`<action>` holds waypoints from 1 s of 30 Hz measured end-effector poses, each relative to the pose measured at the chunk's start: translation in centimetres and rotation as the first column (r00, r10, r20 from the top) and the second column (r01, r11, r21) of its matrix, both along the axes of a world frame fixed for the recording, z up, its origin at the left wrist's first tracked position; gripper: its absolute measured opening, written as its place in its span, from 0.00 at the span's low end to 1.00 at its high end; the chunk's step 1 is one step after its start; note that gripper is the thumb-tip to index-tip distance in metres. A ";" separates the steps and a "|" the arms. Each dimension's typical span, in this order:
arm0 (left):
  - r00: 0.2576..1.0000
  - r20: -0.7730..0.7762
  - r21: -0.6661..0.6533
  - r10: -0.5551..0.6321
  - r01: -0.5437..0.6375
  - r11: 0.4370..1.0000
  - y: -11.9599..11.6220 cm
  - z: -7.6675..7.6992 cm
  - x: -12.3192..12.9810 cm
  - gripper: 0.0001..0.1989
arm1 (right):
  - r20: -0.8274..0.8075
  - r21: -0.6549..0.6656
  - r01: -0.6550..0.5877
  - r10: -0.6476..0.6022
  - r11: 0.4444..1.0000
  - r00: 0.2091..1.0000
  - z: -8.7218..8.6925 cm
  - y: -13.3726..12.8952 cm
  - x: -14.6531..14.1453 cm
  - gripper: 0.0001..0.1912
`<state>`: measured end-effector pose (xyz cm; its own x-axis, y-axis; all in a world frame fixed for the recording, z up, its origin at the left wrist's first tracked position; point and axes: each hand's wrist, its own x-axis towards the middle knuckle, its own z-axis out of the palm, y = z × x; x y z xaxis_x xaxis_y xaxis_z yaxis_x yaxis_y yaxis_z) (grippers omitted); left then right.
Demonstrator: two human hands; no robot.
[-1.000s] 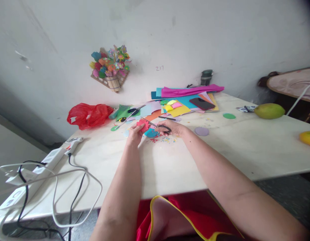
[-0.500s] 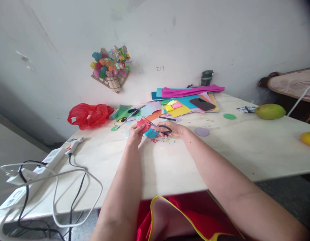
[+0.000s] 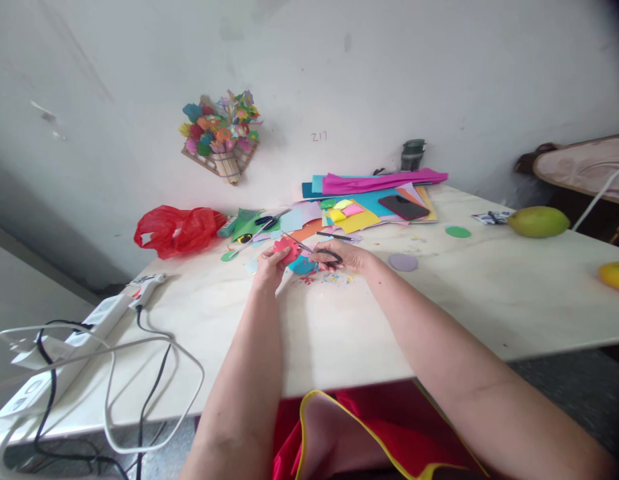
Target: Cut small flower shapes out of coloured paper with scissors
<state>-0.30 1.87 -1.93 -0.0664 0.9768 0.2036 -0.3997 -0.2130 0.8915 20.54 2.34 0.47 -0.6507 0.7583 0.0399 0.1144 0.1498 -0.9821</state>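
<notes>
My left hand pinches a red paper piece with a notched edge, above the middle of the table. In my right hand is a pair of scissors with dark handles, its blades pointing left at the red paper's edge. Whether the blades touch the paper I cannot tell. Below the hands lies a blue paper circle, partly hidden, with small paper scraps scattered around it. A dark pen rests just beyond my right hand.
Coloured paper sheets and a phone lie at the back. A red plastic bag and a second pair of scissors are on the left. Power strips with cables line the left edge. A green mango sits at right.
</notes>
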 end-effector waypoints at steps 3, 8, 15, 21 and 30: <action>1.000 0.006 0.002 0.004 -0.004 1.000 0.0 0.0 0.0 0.15 | -0.009 0.001 0.000 0.000 1.000 1.000 -0.1 0.1 0.1 0.15; 1.000 0.010 0.006 0.005 -0.005 1.000 0.0 0.0 0.0 0.17 | -0.006 -0.010 0.009 -0.010 1.000 1.000 -0.1 0.1 0.1 0.15; 1.000 -0.002 0.009 0.015 -0.015 1.000 0.0 -0.1 0.0 0.15 | 0.001 -0.008 0.015 -0.015 1.000 1.000 0.4 -0.4 -0.1 0.15; 1.000 -0.006 -0.003 0.018 -0.018 1.000 0.0 -0.1 -0.1 0.14 | 0.016 0.016 0.015 -0.015 1.000 1.000 0.3 -0.3 -0.1 0.18; 1.000 0.001 0.003 0.021 -0.021 1.000 -0.2 0.2 0.0 0.14 | -0.004 0.025 -0.011 0.011 1.000 1.000 -0.1 0.2 -0.3 0.15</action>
